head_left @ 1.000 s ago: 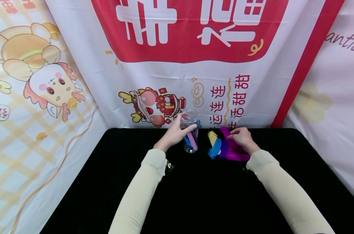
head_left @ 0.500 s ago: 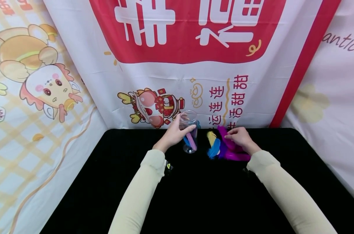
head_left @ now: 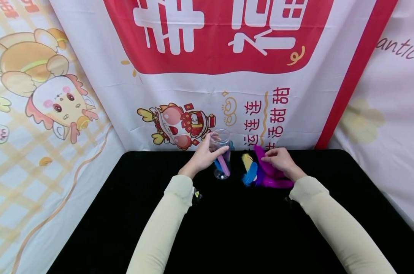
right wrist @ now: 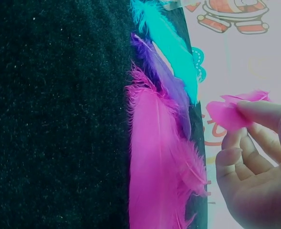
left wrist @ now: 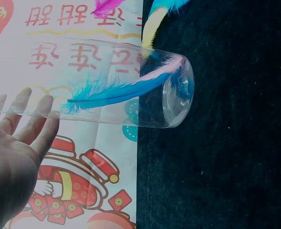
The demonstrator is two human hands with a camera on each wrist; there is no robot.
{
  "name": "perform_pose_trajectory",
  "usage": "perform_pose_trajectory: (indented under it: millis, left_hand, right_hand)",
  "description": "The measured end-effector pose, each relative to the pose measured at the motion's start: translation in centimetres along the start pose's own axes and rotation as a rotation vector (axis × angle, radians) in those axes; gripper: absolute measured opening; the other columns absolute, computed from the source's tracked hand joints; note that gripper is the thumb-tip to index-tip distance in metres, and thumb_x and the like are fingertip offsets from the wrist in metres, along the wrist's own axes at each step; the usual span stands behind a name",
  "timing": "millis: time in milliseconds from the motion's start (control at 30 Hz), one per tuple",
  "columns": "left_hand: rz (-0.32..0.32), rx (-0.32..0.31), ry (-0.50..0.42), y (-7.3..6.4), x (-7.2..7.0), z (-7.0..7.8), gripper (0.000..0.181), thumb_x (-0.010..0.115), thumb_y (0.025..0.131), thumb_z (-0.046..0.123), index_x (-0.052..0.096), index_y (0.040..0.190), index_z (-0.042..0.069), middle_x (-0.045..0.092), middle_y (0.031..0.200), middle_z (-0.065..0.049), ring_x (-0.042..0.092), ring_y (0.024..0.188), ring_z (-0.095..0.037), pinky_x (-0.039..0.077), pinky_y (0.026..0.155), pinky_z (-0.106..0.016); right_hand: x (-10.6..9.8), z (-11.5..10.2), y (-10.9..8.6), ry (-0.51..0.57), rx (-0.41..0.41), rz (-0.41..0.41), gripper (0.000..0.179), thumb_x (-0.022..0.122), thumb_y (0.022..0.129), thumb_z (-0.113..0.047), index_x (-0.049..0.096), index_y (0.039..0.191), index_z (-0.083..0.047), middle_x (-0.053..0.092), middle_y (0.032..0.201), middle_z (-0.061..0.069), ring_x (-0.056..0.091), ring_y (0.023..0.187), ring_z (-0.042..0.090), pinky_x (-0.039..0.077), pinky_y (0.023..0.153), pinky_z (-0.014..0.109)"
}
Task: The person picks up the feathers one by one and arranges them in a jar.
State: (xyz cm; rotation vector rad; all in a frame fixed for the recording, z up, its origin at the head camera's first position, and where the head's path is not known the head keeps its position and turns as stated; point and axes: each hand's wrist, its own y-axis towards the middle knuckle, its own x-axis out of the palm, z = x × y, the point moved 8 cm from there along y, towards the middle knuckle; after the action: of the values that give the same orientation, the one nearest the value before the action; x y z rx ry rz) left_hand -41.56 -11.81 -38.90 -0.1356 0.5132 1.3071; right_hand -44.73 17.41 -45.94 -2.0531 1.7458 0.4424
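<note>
Jar (left wrist: 130,112), clear, one: near the middle of the head view, mouth toward the top of the frame, base over the black counter (head_left: 241,228); contact with the counter cannot be told. Contents: one blue feather (left wrist: 128,90) and one pink feather (left wrist: 166,64), the two overlapping lengthwise.

Left hand (head_left: 202,155): at the jar's left side, fingers spread and curved round its upper part, thumb across the near face; grip on the jar, opened to the jar's width.

Right hand (head_left: 281,160): right of centre, thumb and fingers closed together in a pinch on one magenta feather (right wrist: 225,115); the feather lies between the tips and projects past them to the left in the right wrist view. Remaining fingers loosely bent.

Loose feathers, right of the jar and apart from it, below and left of the right hand in the head view: yellow feather (head_left: 246,160), turquoise feather (head_left: 251,174), purple feather (right wrist: 166,78), broad pink-magenta plumage (right wrist: 152,152).

Printed cloth (head_left: 207,82): upper frame, behind the counter.
</note>
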Motion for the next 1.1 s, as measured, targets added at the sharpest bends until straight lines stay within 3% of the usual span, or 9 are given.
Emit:
perform_pose_trajectory:
  millis: [233, 400, 533, 867, 1100]
  left_hand:
    - [0.004, 0.001, -0.002, 0.0, 0.0, 0.2, 0.066, 0.070, 0.097, 0.044, 0.038, 0.149, 0.020, 0.053, 0.138, -0.003, 0.057, 0.128, -0.027, 0.046, 0.110, -0.047]
    - [0.001, 0.006, -0.003, 0.0, 0.0, 0.2, 0.073, 0.070, 0.097, 0.045, 0.036, 0.153, 0.014, 0.053, 0.138, -0.004, 0.057, 0.128, -0.028, 0.046, 0.110, -0.048]
    - [-0.003, 0.010, -0.003, 0.0, 0.0, 0.2, 0.078, 0.070, 0.096, 0.049, 0.034, 0.154, 0.011, 0.052, 0.139, -0.005, 0.057, 0.128, -0.028, 0.046, 0.109, -0.049]
    - [-0.005, 0.007, 0.007, 0.1, 0.0, 0.0, 0.076, 0.070, 0.095, 0.052, 0.036, 0.152, 0.016, 0.053, 0.138, -0.003, 0.057, 0.127, -0.028, 0.047, 0.109, -0.048]
    - [-0.004, 0.012, 0.001, 0.2, 0.0, 0.0, 0.071, 0.070, 0.097, 0.046, 0.036, 0.151, 0.015, 0.053, 0.138, -0.004, 0.057, 0.127, -0.028, 0.047, 0.109, -0.048]
  right_hand:
    - [-0.1, -0.5, -0.2, 0.021, -0.012, 0.003, 0.027, 0.075, 0.095, -0.017, 0.070, 0.111, 0.003, 0.066, 0.090, 0.004, 0.059, 0.071, 0.016, 0.051, 0.062, 0.029]
    - [0.0, -1.1, -0.5, 0.050, -0.016, -0.010, 0.029, 0.074, 0.096, -0.017, 0.067, 0.112, 0.005, 0.069, 0.104, 0.008, 0.069, 0.086, 0.024, 0.058, 0.077, 0.039]
    - [0.1, -1.6, -0.7, 0.070, -0.020, -0.022, 0.030, 0.074, 0.096, -0.017, 0.065, 0.114, 0.005, 0.071, 0.107, 0.012, 0.071, 0.088, 0.023, 0.058, 0.083, 0.042]
    - [-0.1, -2.5, -0.8, 0.064, -0.041, -0.025, 0.029, 0.075, 0.095, -0.018, 0.065, 0.111, 0.004, 0.071, 0.100, 0.008, 0.069, 0.084, 0.022, 0.057, 0.077, 0.040]
    - [-0.2, -3.3, -1.0, 0.059, -0.070, -0.014, 0.024, 0.074, 0.095, -0.017, 0.066, 0.106, 0.003, 0.070, 0.092, 0.003, 0.064, 0.077, 0.025, 0.053, 0.062, 0.029]
